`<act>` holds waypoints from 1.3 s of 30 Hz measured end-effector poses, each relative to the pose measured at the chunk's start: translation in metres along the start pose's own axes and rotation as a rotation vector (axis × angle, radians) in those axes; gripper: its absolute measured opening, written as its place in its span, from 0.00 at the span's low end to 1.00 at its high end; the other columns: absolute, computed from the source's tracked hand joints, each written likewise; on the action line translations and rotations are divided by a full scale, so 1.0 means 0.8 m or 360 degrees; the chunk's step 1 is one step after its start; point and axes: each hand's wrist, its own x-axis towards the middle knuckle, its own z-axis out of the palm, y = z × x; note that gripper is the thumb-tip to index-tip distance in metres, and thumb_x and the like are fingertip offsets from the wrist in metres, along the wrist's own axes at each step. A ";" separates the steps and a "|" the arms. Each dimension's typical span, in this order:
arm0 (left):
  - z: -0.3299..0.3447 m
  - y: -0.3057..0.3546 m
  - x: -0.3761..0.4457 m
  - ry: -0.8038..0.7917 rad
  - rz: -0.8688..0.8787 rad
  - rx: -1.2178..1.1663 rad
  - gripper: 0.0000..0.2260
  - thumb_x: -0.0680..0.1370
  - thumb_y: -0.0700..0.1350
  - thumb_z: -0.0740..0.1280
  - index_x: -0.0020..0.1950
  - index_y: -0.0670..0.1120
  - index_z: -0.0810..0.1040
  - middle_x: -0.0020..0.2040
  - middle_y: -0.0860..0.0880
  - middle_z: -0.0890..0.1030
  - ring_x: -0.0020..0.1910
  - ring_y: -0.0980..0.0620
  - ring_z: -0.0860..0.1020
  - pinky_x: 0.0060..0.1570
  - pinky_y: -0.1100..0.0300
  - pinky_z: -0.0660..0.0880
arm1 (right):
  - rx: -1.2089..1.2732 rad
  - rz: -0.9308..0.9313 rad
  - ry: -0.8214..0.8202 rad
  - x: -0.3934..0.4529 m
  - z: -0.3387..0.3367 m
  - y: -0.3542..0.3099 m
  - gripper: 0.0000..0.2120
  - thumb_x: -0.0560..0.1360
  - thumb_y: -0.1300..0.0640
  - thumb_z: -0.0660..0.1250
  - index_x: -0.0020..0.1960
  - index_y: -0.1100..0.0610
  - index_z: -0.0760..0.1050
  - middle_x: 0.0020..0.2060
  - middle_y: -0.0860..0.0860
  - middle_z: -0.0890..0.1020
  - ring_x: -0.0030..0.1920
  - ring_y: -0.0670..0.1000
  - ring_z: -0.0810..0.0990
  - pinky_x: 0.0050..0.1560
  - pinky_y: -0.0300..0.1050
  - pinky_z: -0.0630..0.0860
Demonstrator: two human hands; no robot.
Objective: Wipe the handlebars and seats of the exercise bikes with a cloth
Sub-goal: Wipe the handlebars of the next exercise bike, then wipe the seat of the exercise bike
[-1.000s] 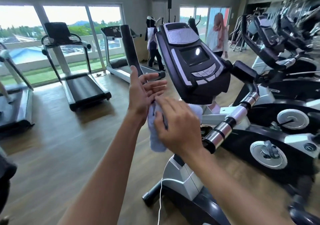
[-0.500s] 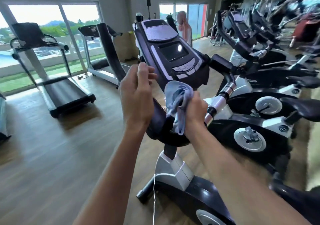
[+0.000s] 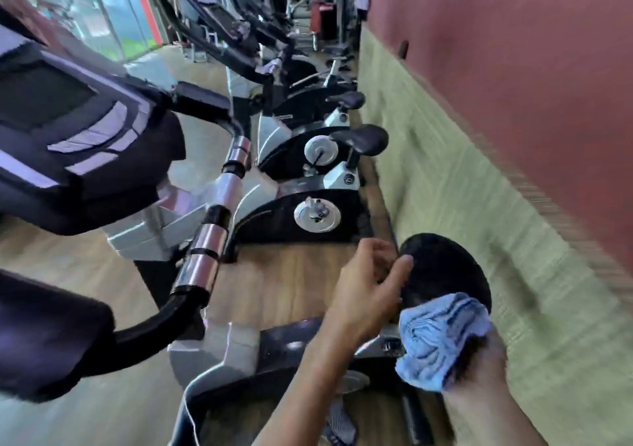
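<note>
far left, the black console with its dark screen [image 3: 68, 130] fills the view, and below it the handlebar with chrome and black bands [image 3: 209, 240] runs down from upper right to lower left, ending in a black curved bar. beyond it a row of silver and black exercise bikes [image 3: 308, 185] recedes along the green and red wall [image 3: 479, 137]. nearer the middle, the left hand [image 3: 368, 291] has its fingers curled round the front edge of the round black padded seat [image 3: 445, 270], steadying it. the seat sits just right of that hand, its surface matte, dark and tilted slightly toward the viewer. at its near right rim the crumpled light blue cloth [image 3: 442, 339] is bunched in the right hand [image 3: 479, 366], which holds it against the seat. the right hand is the nearer one for wiping; the stroke would run up and left across the seat.
</note>
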 end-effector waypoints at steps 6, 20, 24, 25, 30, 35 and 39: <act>0.107 -0.031 0.017 -0.0734 -0.0367 0.0016 0.31 0.71 0.65 0.74 0.67 0.50 0.72 0.58 0.53 0.81 0.56 0.56 0.79 0.53 0.68 0.74 | 0.0201 -0.0120 0.0372 0.014 -0.034 -0.031 0.21 0.84 0.49 0.54 0.53 0.60 0.80 0.39 0.58 0.86 0.39 0.54 0.85 0.47 0.48 0.76; 0.195 -0.060 0.148 -0.0336 -0.0332 -0.0370 0.18 0.78 0.55 0.73 0.65 0.54 0.72 0.56 0.52 0.83 0.56 0.57 0.82 0.61 0.51 0.79 | -0.1043 -0.0562 0.0195 0.130 -0.081 -0.130 0.19 0.72 0.60 0.75 0.61 0.58 0.76 0.52 0.52 0.85 0.56 0.58 0.84 0.56 0.55 0.82; 0.200 -0.076 0.194 -0.0415 -0.0095 -0.0207 0.31 0.74 0.58 0.77 0.73 0.62 0.67 0.67 0.58 0.74 0.67 0.64 0.73 0.68 0.65 0.71 | -0.1187 -0.0551 0.0163 0.169 -0.088 -0.158 0.19 0.71 0.56 0.76 0.59 0.54 0.74 0.52 0.53 0.85 0.52 0.54 0.86 0.52 0.50 0.84; 0.197 -0.079 0.203 -0.0441 0.0044 -0.0017 0.34 0.71 0.60 0.78 0.73 0.63 0.68 0.70 0.60 0.70 0.70 0.67 0.68 0.69 0.71 0.65 | -0.1232 -0.0538 0.0143 0.177 -0.092 -0.166 0.18 0.72 0.59 0.76 0.59 0.54 0.73 0.51 0.54 0.85 0.50 0.51 0.86 0.49 0.46 0.84; 0.197 -0.065 0.251 -0.0965 0.0344 0.0559 0.34 0.64 0.60 0.83 0.67 0.54 0.78 0.62 0.61 0.77 0.64 0.64 0.69 0.66 0.65 0.68 | -0.1497 -0.0390 -0.0076 0.202 -0.100 -0.204 0.19 0.73 0.65 0.76 0.60 0.57 0.73 0.47 0.57 0.85 0.46 0.54 0.84 0.46 0.45 0.81; 0.219 -0.068 0.277 -0.1151 -0.0076 0.0497 0.27 0.64 0.59 0.84 0.45 0.40 0.79 0.35 0.54 0.72 0.32 0.56 0.68 0.36 0.57 0.65 | -0.1658 -0.0426 -0.0120 0.221 -0.099 -0.225 0.20 0.67 0.55 0.82 0.56 0.46 0.80 0.47 0.52 0.86 0.46 0.52 0.85 0.46 0.44 0.81; 0.239 -0.083 0.287 -0.1110 -0.0338 0.0308 0.33 0.60 0.65 0.82 0.49 0.40 0.81 0.36 0.52 0.75 0.35 0.54 0.72 0.38 0.54 0.68 | -0.1669 -0.0535 -0.0025 0.246 -0.116 -0.234 0.18 0.68 0.56 0.81 0.56 0.46 0.81 0.53 0.44 0.84 0.57 0.47 0.83 0.56 0.45 0.79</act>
